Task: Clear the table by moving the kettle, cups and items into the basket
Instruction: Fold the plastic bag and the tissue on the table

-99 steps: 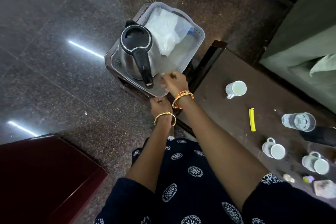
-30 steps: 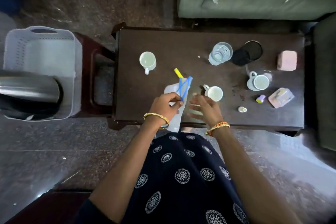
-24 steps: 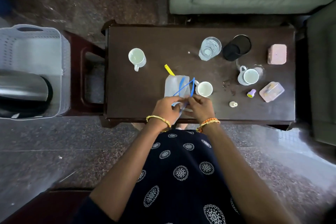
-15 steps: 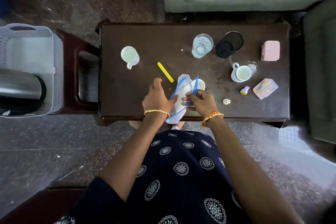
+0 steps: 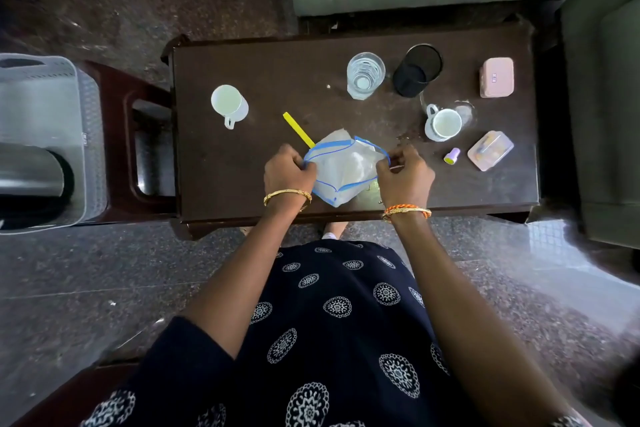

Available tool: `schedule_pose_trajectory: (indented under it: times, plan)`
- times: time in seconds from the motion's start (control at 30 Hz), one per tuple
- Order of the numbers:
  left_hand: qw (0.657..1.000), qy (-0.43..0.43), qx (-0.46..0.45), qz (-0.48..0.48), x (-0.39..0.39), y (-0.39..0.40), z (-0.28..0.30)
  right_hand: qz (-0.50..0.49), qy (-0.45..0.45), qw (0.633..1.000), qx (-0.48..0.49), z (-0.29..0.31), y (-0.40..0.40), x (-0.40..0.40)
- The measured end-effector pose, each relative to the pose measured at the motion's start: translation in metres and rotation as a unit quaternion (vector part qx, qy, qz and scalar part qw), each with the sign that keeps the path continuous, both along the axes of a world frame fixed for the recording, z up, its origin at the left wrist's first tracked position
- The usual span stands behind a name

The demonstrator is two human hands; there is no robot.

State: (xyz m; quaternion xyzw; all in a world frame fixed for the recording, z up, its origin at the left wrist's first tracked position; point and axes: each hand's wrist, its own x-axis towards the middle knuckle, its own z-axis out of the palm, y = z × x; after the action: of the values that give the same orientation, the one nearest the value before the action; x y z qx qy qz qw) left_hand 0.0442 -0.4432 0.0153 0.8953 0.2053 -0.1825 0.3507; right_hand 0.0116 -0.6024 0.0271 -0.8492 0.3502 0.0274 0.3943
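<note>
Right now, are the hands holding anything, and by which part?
Both hold the clear plastic bag by its blue-edged mouth: the left hand grips the left side of the rim, the right hand pinches the right side, spreading it open.

Clear plastic bag [image 5: 343,166] with blue zip rim, mouth pulled open, near table [image 5: 242,184] front edge. White cup [image 5: 228,104] upright left of bag, handle toward front. Second white cup [image 5: 443,123] right of bag. Glass tumbler [image 5: 365,78] behind bag. Yellow strip [image 5: 298,128] just beside bag. Steel kettle [image 5: 31,173] in white basket [image 5: 86,149], left of table.
</note>
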Motion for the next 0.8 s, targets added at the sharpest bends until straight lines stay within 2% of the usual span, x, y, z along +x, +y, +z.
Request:
schedule_pose_trajectory:
  times: [0.1, 0.23, 0.37, 0.43, 0.5, 0.63, 0.73, 0.8]
  plan:
    - [1.000, -0.019, 0.013, 0.005, 0.002, -0.003, 0.000, 0.005, -0.034, 0.999, -0.009, 0.000, 0.006, 0.000]
    - [0.998, 0.029, -0.059, 0.022, 0.007, -0.011, -0.001, 0.001, -0.035, 0.999, 0.016, 0.002, 0.013, 0.003]
    - [0.992, 0.047, -0.108, 0.048, 0.004, -0.013, -0.001, -0.038, -0.003, 0.996, 0.080, 0.008, 0.015, 0.004]
    - [0.992, 0.046, -0.110, 0.049, 0.001, -0.013, -0.001, -0.070, -0.012, 0.990, 0.119, 0.015, 0.017, 0.004]
    - [0.992, 0.041, -0.109, 0.046, -0.002, -0.012, -0.001, -0.067, -0.032, 0.990, 0.116, 0.023, 0.021, 0.005]
    - [0.992, 0.020, -0.118, 0.043, -0.011, -0.013, -0.001, 0.106, -0.087, 0.990, 0.039, 0.041, 0.040, 0.016]
    - [0.991, 0.009, -0.126, 0.050, -0.016, -0.013, -0.001, 0.236, 0.030, 0.971, 0.019, 0.036, 0.054, 0.031]
    - [0.990, -0.003, -0.129, 0.059, -0.018, -0.013, -0.001, 0.274, 0.130, 0.953, -0.011, 0.028, 0.056, 0.038]
